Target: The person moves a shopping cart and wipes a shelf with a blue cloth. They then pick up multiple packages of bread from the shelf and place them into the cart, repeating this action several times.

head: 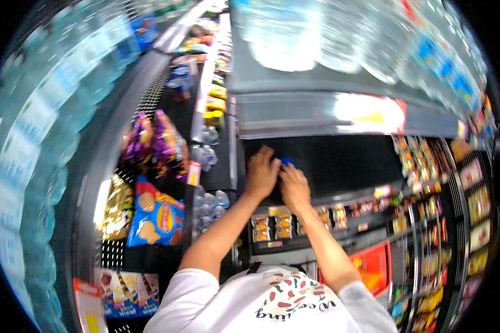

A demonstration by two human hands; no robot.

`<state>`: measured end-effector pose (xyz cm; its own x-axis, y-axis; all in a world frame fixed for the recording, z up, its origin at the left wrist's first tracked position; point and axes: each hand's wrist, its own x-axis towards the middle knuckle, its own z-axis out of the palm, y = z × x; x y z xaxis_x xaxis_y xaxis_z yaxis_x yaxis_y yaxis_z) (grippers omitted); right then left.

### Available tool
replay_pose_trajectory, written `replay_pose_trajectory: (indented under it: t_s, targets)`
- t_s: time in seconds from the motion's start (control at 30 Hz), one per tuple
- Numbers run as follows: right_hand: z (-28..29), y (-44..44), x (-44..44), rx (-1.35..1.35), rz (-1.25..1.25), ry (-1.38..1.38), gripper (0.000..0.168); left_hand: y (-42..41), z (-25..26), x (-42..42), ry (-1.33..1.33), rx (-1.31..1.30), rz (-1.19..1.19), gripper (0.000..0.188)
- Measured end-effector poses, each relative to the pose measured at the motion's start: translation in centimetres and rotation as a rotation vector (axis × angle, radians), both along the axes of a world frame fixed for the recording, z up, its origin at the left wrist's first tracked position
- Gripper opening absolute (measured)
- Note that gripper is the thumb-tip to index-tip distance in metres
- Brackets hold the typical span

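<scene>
Both of my hands reach over a black shelf (341, 166), below a shelf of bottled water. My right hand (296, 187) has its fingers curled on a small dark-blue object (287, 160). Bits of that object show past the fingertips and beside the thumb; blur and the hand hide what it is. Just to the left, close beside it, is my left hand (261, 175), back upward, with its fingers stretched forward. Whether the left fingers touch the blue object cannot be made out.
Large water bottles (283, 37) stand above a grey shelf edge (287, 114). Small snack packs (283, 227) hang in front, below the black shelf. At left are a blue chip bag (156, 216), purple bags (164, 141) and more water bottles (46, 137). A red container (371, 268) sits lower right.
</scene>
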<state>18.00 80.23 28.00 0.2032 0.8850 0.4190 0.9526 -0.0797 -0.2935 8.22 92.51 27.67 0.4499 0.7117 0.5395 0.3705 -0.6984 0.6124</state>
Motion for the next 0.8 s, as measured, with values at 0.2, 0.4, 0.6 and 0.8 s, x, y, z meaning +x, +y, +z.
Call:
replay_pose_trajectory:
  t_s: [0.2,0.4,0.6,0.8]
  targets:
    - [0.8,1.7,0.7,-0.027,0.104,0.047,0.039,0.1,-0.3,-0.7,0.062,-0.057,-0.025,0.047]
    - [-0.6,1.4,6.0,-0.03,0.059,0.042,0.043,-0.2,0.4,-0.6,0.21,-0.06,-0.033,0.049]
    - [-0.1,0.1,17.1,-0.139,-0.156,-0.052,0.053,-0.3,0.6,-0.7,0.253,-0.054,-0.041,0.047]
    - [-1.4,-3.9,29.1,-0.05,-0.37,-0.162,0.048,-0.5,0.9,-0.4,0.307,-0.034,-0.054,0.046]
